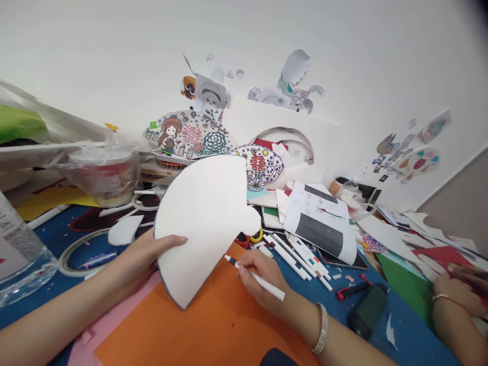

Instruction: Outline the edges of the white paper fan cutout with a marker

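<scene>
The person's left hand (pixel 152 251) grasps a white fan-shaped paper (pixel 202 213) in the centre of the frame, thumb flat on its face and the other fingers out of sight behind it. The paper is held up at a tilt, and a thin dark line runs along its curved left edge and its bottom edge. Just right of the frame's middle, the right hand (pixel 269 269) grips a white marker (pixel 267 288) like a pen. The marker's tip sits at the paper's lower right edge; from where I stand I cannot tell whether they touch. A sparkling bracelet (pixel 321 328) circles that wrist.

Below, in the lower middle of the frame, a sheet of orange paper (pixel 244 315) lies on the blue counter (pixel 404 320), overlapping pink paper (pixel 110 325) toward the lower left. Right of centre, more white markers (pixel 292 256) lie in a loose bunch, with a printed sheet (pixel 320 223) just above them. A roll of tape (pixel 65 262) and a clear bottle (pixel 23 269) are at the left. Two decorated fans, a larger one (pixel 190 133) and a smaller one (pixel 269 165), stand in the upper middle. At the far right edge, another person's hand (pixel 459 295) is near some red paper (pixel 434 255).
</scene>
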`<move>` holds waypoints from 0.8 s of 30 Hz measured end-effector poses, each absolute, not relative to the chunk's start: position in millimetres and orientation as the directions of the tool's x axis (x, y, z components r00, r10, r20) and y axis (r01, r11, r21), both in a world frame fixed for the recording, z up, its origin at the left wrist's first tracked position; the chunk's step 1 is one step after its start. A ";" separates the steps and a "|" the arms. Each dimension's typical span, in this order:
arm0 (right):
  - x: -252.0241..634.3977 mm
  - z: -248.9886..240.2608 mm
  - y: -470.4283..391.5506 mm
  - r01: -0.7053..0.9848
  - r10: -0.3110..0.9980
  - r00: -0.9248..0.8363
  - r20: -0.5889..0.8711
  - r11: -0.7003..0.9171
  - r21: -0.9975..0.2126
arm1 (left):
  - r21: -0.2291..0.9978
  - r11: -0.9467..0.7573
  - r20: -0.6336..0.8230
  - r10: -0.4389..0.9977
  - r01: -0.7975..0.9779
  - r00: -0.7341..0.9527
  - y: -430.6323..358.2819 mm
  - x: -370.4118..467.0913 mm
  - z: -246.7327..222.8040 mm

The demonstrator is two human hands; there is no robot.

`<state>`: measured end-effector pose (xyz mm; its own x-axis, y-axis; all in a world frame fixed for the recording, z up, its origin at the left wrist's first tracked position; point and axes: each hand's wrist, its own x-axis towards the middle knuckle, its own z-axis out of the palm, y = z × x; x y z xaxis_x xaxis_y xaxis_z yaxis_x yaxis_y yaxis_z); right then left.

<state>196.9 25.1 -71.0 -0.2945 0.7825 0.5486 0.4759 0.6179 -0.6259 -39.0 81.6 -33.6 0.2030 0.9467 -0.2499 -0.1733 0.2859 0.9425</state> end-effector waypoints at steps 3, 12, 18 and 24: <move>196.5 -70.4 24.4 0.461 0.780 -0.327 0.533 0.624 -0.631 | 0.945 0.281 -0.248 0.949 -0.167 0.195 81.5 -39.4 -33.6; 194.9 -63.7 20.7 0.487 0.809 -0.328 0.487 0.587 -0.647 | 0.946 0.287 -0.252 0.944 -0.151 0.214 78.5 -39.1 -29.0; 194.7 -62.0 19.0 0.472 0.819 -0.307 0.484 0.573 -0.670 | 0.943 0.295 -0.261 0.943 -0.156 0.207 78.4 -39.7 -30.5; 195.8 -65.4 22.4 0.496 0.819 -0.283 0.499 0.570 -0.654 | 0.942 0.297 -0.256 0.938 -0.159 0.232 78.5 -38.9 -29.4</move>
